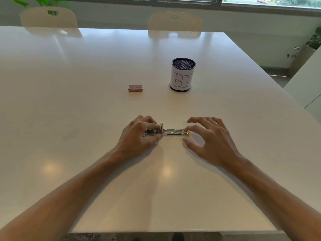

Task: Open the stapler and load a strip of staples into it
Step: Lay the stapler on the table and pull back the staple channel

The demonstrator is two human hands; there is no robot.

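— How many things are on the table (69, 94)?

— One stapler (171, 132), one small red box (135, 88) (staples, probably; the label is too blurred to read) and one mesh cup (182, 74) marked "BI".

— And the hands?

— Two, both low near the front edge. The left hand (139, 134) pinches the stapler's left end, which lies flat and opened out. The right hand (211, 136) is spread, its forefinger tip at the yellow end.

Beyond the stapler (167, 132), only a red staple box (135, 88) and mesh cup (183, 74) (well apart) stand on the table (69, 101).
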